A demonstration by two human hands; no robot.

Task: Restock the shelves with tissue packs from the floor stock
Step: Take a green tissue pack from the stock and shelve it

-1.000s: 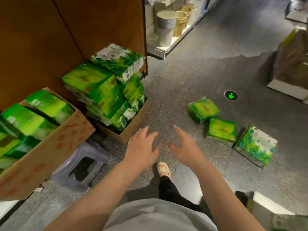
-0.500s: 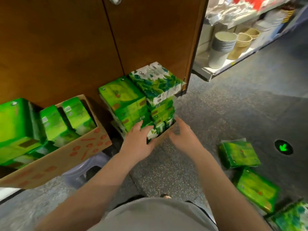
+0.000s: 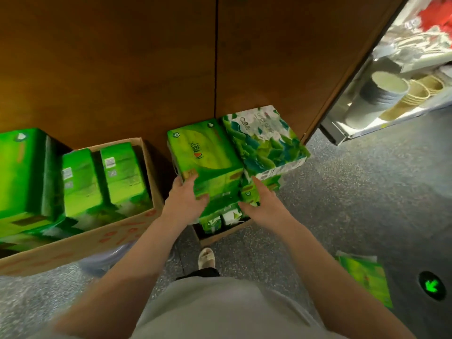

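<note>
We've closed in since before: left hand [image 3: 186,199] and right hand [image 3: 263,204] now curl around green pack [image 3: 208,162] atop the stack in small box [image 3: 227,232]; big box [image 3: 80,241] holds upright packs [image 3: 122,172].

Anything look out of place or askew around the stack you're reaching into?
Yes. A green tissue pack lies loose on the floor at the right, away from both boxes. The white-and-teal pack on top of the stack sits skewed, overhanging the small cardboard box. Both hands, left hand and right hand, flank the green pack.
</note>
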